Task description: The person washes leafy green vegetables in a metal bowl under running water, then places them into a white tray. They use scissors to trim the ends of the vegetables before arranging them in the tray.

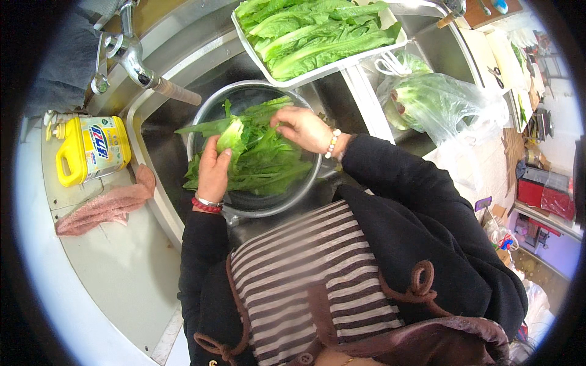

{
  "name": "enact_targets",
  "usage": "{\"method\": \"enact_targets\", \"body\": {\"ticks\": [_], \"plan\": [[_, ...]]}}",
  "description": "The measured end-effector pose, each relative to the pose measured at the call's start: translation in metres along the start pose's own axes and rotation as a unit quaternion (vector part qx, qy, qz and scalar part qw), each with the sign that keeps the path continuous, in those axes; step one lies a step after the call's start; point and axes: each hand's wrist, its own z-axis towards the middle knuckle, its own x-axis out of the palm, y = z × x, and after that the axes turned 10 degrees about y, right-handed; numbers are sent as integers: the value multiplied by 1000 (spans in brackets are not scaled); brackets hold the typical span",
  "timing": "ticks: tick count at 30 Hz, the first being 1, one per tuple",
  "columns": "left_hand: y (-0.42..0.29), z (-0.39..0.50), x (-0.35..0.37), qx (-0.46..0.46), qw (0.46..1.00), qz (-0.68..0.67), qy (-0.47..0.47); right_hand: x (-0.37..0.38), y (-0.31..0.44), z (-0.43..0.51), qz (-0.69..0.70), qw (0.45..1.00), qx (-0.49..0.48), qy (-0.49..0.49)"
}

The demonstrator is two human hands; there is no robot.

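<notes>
My left hand (214, 171) holds the pale base of a bunch of leafy greens (230, 136) over a round metal basin (256, 212) in the sink. My right hand (302, 129), fingertips pinched together, is at the leaves on the basin's far right side; whether a leaf is between them is hard to tell. Loose green leaves (274, 171) lie in the basin under both hands, some hanging over its left rim. Beyond the basin, a white plastic tray (302, 82) piled with long romaine-type lettuce leaves (316, 34) rests across the sink.
The faucet (137, 68) points toward the basin from the upper left. A yellow detergent jug (98, 148) and a pink cloth (107, 206) are on the left counter. Clear plastic bags of greens (439, 103) lie over the right sink bowl. Scissors (496, 77) lie farther right.
</notes>
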Motion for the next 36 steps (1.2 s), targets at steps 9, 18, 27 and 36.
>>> {"method": "enact_targets", "body": {"ticks": [9,18,27,36], "plan": [[-29,-6,15,-21,992,-93,83,-5,67,18,296,953,54,-32],[-31,-16,18,-14,994,-73,80,-10,82,13,-41,997,-7,-68],[-33,-14,8,-21,997,-55,47,-18,78,14,-71,996,-3,-58],[-25,-14,20,-25,993,-70,95,-3,80,14,227,968,75,-80]]}}
